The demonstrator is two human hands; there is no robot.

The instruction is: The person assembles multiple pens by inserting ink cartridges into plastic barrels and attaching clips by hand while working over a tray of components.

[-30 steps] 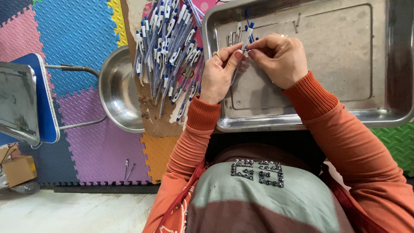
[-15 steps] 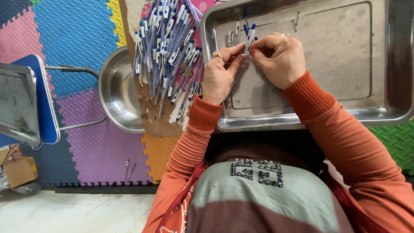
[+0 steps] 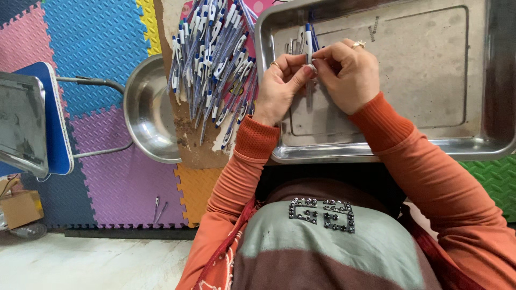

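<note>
My left hand [image 3: 280, 86] and my right hand [image 3: 348, 74] meet over a large steel tray [image 3: 430, 80], both pinching one blue and white pen [image 3: 308, 43] that stands upright between the fingertips. A few loose pen parts [image 3: 293, 45] lie in the tray's far left corner, just behind my fingers. To the left of the tray, a heap of several blue and white pens [image 3: 215, 59] rests on a worn wooden board [image 3: 196, 145]. Both arms wear orange sleeves.
A round steel bowl [image 3: 148, 113] sits left of the board on coloured foam floor mats [image 3: 91, 53]. A blue-edged stool with a metal top [image 3: 24, 126] stands at far left. Two small pen parts [image 3: 159, 207] lie on the purple mat. A cardboard box [image 3: 19, 207] is at lower left.
My hands have kept working the same pen over the tray; the fingers shifted slightly and the pen now stands more upright. Nothing else moved.
</note>
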